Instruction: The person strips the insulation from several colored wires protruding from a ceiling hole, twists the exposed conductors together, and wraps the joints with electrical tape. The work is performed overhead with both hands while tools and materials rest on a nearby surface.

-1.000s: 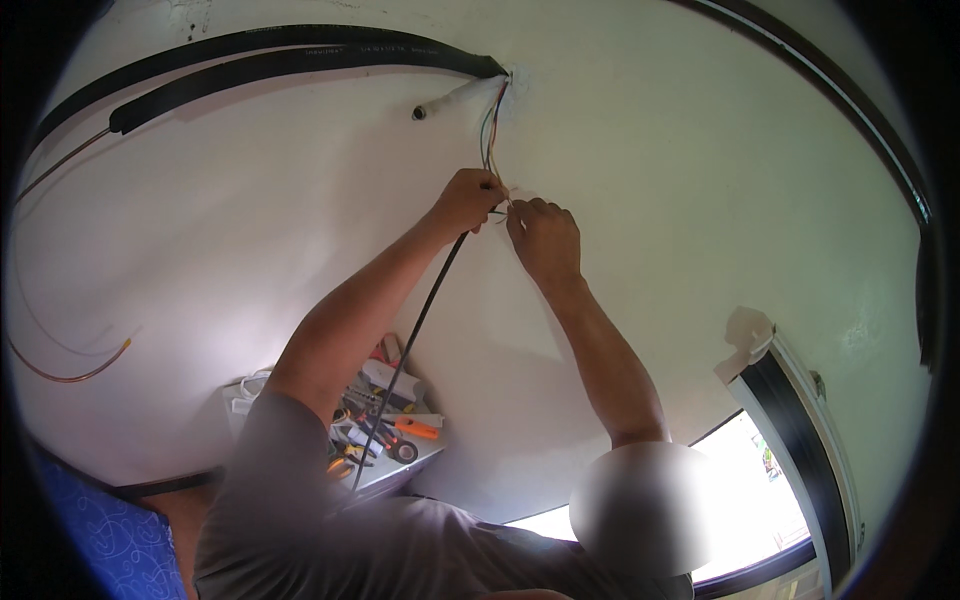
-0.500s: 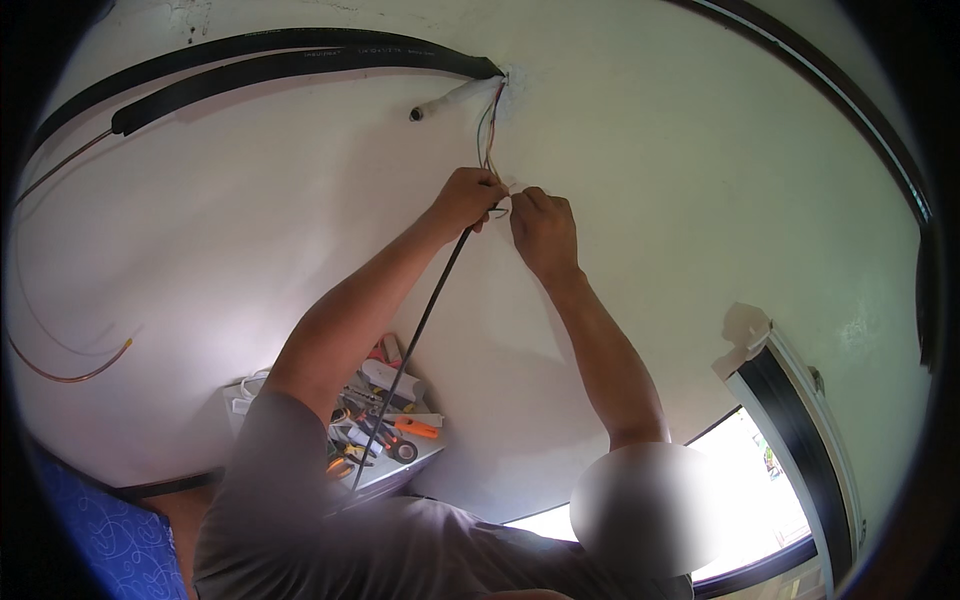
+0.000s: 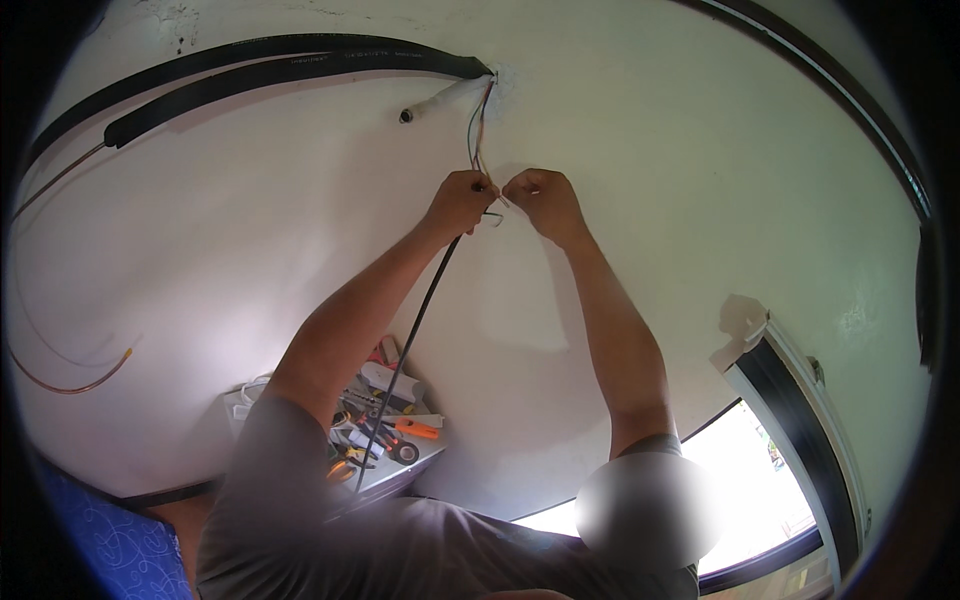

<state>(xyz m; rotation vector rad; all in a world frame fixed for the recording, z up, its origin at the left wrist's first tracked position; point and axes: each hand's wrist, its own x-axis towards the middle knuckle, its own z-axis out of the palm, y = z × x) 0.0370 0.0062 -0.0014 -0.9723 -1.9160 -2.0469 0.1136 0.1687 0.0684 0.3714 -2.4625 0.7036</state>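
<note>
My left hand is closed in a pinch on a black cable, just below several thin coloured wires that hang from a hole in the wall. A short wire end curls out below its fingers. Close to its right, my right hand is raised with thumb and fingers pinched together. A small pale sliver shows at those fingers; what it is cannot be made out. A thin light strand lies in the narrow gap between both hands. The fingertips partly hide the wires.
Black insulated pipes run left from the wall hole, beside a pale pipe stub. A bare copper pipe bends at the left. Below, a cabinet top holds tools, an orange-handled cutter and a tape roll. A window frame stands lower right.
My right hand has shifted slightly up and turned, its fingers now pinched near the strand. My left hand keeps its hold on the cable. The whole view has moved a little.
</note>
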